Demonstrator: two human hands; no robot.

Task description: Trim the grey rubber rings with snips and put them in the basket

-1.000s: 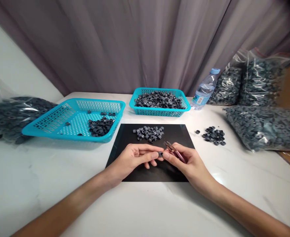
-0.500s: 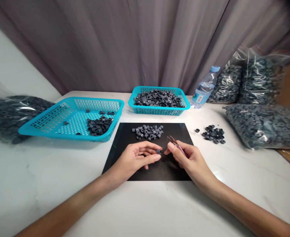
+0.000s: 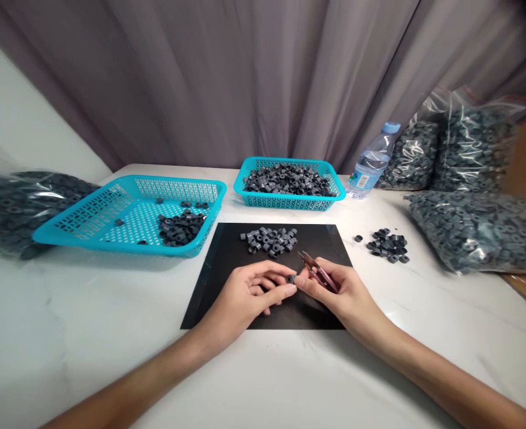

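Observation:
Between the thumb and fingertips of my left hand [image 3: 256,289] is a small dark grey hollow cylinder [image 3: 290,279]. My right hand [image 3: 334,283] is closed around pinkish metal tweezers [image 3: 319,271], whose tips point up and away to the left. The right thumb and index fingertip meet the cylinder's right side; whether they grip it too I cannot tell. Both hands are over a black mat [image 3: 227,256]. Just beyond them on the mat lies a pile of similar grey cylinders [image 3: 269,240].
A blue basket [image 3: 124,247] at the left holds some cylinders; another blue basket [image 3: 290,201] at the back is heaped with them. Loose pieces [image 3: 387,245] lie right of the mat. Beyond stand a water bottle [image 3: 370,167] and filled plastic bags [image 3: 482,229]; one more bag [image 3: 21,208] is far left.
My right hand has come in toward the left, its thumb and fingertip now at the cylinder. The tweezers have tilted further left and lower. My left hand has shifted slightly right.

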